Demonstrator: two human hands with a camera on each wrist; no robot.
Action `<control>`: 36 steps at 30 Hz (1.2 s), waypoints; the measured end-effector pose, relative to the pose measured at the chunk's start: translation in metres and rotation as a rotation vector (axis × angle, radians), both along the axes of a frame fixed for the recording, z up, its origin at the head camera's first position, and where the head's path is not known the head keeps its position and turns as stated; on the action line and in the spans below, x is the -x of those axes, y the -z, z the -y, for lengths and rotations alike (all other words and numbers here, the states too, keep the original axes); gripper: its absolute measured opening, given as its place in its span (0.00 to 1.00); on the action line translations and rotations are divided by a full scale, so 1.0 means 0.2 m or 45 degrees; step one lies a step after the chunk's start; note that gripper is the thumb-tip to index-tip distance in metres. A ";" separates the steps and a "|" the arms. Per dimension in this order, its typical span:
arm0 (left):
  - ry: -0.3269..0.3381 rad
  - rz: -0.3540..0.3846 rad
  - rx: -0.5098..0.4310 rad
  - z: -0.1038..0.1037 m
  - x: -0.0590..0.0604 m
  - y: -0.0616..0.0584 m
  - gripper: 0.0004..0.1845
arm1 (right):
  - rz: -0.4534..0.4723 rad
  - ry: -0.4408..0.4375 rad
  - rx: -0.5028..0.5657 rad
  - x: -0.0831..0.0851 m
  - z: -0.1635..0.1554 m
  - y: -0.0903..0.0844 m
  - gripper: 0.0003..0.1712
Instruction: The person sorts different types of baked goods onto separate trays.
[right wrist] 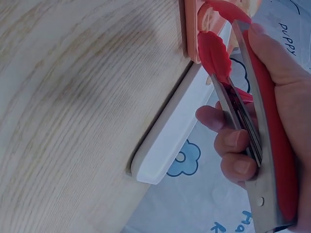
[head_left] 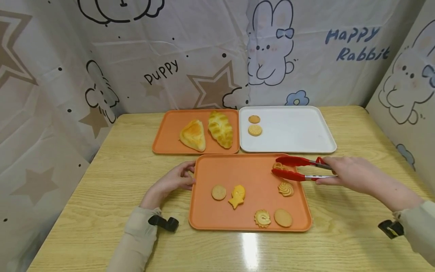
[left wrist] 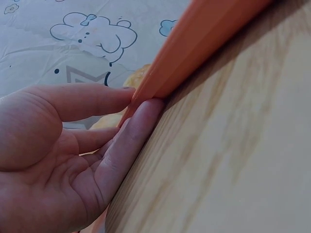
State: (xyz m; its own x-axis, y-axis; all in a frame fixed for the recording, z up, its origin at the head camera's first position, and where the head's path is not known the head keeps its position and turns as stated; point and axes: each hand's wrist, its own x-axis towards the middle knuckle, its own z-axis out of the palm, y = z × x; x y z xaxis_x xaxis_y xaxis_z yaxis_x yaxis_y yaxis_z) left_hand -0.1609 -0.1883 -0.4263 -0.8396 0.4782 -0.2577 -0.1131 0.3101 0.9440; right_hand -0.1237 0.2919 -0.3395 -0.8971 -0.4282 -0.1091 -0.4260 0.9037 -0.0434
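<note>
My right hand (head_left: 351,173) holds red-tipped metal tongs (head_left: 289,175) by their arms, seen close up in the right wrist view. The tong tips are spread over the right rear corner of the front orange tray (head_left: 210,170), on either side of a pretzel-shaped cookie (head_left: 278,166), which they partly hide. My left hand (head_left: 175,176) pinches the tray's left rim between thumb and fingers (left wrist: 141,121). On this tray also lie a round cookie (head_left: 219,192), a fish-shaped cookie (head_left: 237,196), a swirl cookie (head_left: 286,189), a scalloped cookie (head_left: 263,218) and an oval cookie (head_left: 283,218).
Behind, a white tray (head_left: 292,130) carries two round cookies (head_left: 255,130) at its left end. Beside it, another orange tray (head_left: 170,130) bears a triangular pastry (head_left: 193,136) and a croissant-like bread (head_left: 221,129). A printed curtain (head_left: 204,49) closes off the wooden table's (head_left: 102,211) back.
</note>
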 end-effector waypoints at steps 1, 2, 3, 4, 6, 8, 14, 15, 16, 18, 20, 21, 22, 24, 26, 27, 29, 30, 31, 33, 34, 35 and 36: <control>0.000 0.001 -0.001 0.00 0.00 0.00 0.36 | -0.011 -0.010 -0.006 0.00 0.00 0.00 0.31; 0.003 -0.002 -0.004 0.00 0.00 0.00 0.36 | -0.019 -0.015 -0.010 0.00 0.00 0.00 0.30; 0.002 -0.003 -0.005 0.00 0.00 0.00 0.36 | -0.023 -0.022 -0.010 0.00 0.00 0.00 0.30; 0.003 -0.006 -0.007 0.00 0.00 0.00 0.36 | -0.023 -0.027 -0.009 0.00 0.00 0.00 0.30; 0.001 -0.009 -0.007 0.00 0.00 0.00 0.36 | -0.030 -0.034 0.001 0.01 0.00 0.00 0.29; 0.000 -0.009 -0.008 0.00 0.00 0.00 0.36 | -0.049 -0.047 0.011 0.01 0.00 0.00 0.29; -0.003 0.003 -0.011 0.00 0.00 0.01 0.36 | -0.151 -0.078 0.034 0.03 0.00 -0.01 0.26; -0.003 0.004 -0.015 0.00 0.00 0.01 0.36 | -0.155 -0.069 0.037 0.03 0.01 -0.02 0.26; -0.004 0.006 -0.015 0.00 0.00 0.01 0.36 | -0.159 -0.065 0.036 0.04 0.01 -0.02 0.26; -0.007 0.008 -0.011 0.00 0.00 0.00 0.36 | -0.174 -0.068 0.041 0.06 0.02 -0.03 0.26; -0.008 0.009 -0.008 -0.01 0.00 0.00 0.36 | -0.186 -0.071 0.045 0.08 0.03 -0.03 0.26; -0.010 0.008 -0.008 -0.01 0.00 0.00 0.36 | -0.188 -0.074 0.043 0.09 0.04 -0.03 0.27; -0.011 0.008 -0.004 -0.01 0.00 0.00 0.36 | -0.188 -0.075 0.042 0.10 0.04 -0.03 0.27; -0.009 0.006 -0.006 -0.01 0.00 0.00 0.36 | -0.180 -0.070 0.044 0.12 0.05 -0.03 0.28; -0.005 0.005 -0.007 -0.01 0.00 0.00 0.36 | -0.175 -0.064 0.046 0.15 0.06 -0.03 0.28; -0.004 0.004 -0.008 -0.01 0.00 0.00 0.36 | -0.169 -0.060 0.047 0.16 0.07 -0.03 0.28; -0.001 0.003 -0.010 -0.01 0.01 0.00 0.36 | -0.158 -0.050 0.053 0.19 0.08 -0.02 0.27; 0.001 0.003 -0.010 -0.01 0.01 0.00 0.36 | -0.158 -0.049 0.055 0.20 0.08 -0.02 0.27; 0.001 0.003 -0.009 -0.01 0.01 0.00 0.36 | -0.154 -0.048 0.055 0.21 0.09 -0.02 0.28; -0.005 0.003 -0.010 -0.01 0.01 0.00 0.36 | -0.150 -0.050 0.054 0.24 0.11 -0.02 0.29; -0.007 0.004 -0.010 -0.01 0.01 0.00 0.36 | -0.148 -0.050 0.053 0.26 0.11 -0.02 0.30; -0.008 0.005 -0.010 -0.01 0.00 0.00 0.36 | -0.146 -0.052 0.053 0.28 0.12 -0.01 0.30; -0.008 0.005 -0.010 -0.01 0.00 0.00 0.36 | -0.141 -0.053 0.052 0.29 0.13 -0.01 0.31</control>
State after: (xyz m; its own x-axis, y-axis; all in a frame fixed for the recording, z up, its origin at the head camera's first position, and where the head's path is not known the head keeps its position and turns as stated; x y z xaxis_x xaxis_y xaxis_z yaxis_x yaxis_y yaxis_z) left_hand -0.1615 -0.1864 -0.4256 -0.8417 0.4748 -0.2573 -0.1190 0.3016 0.9460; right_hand -0.1821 0.2660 -0.3371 -0.8840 -0.4675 0.0076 -0.4675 0.8835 -0.0302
